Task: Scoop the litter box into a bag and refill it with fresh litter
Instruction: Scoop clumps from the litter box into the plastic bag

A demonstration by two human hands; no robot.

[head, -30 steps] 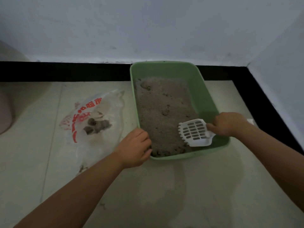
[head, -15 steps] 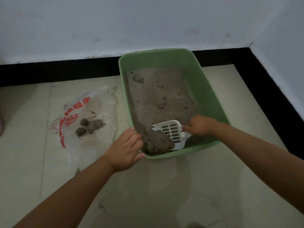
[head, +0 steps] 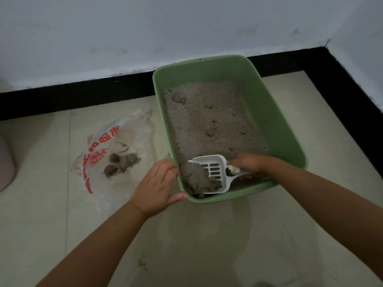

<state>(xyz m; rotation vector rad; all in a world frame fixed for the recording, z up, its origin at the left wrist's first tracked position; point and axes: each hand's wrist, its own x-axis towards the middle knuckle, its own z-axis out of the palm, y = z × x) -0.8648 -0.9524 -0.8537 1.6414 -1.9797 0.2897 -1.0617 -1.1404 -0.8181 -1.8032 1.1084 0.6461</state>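
A green litter box (head: 277, 129) stands on the floor against the wall, holding grey litter (head: 209, 121). My right hand (head: 246, 162) grips the handle of a white slotted scoop (head: 217, 170) in the box's near left corner. A grey clump (head: 199, 181) lies on the scoop's blade. My left hand (head: 157, 185) clasps the box's near left corner, thumb along the front rim. A clear plastic bag (head: 116, 150) with red print lies flat on the floor left of the box, with several dark clumps (head: 122, 164) inside.
A black skirting strip (head: 83, 94) runs along the white wall behind the box and down the right side (head: 356, 112). A pale pink object (head: 6, 164) sits at the far left edge. Beige floor tiles (head: 207, 245) stretch in front of the box.
The scoop moved from the box's near right side to the near left corner and picked up a grey clump. My left hand kept its hold on the corner. The camera view shifted.
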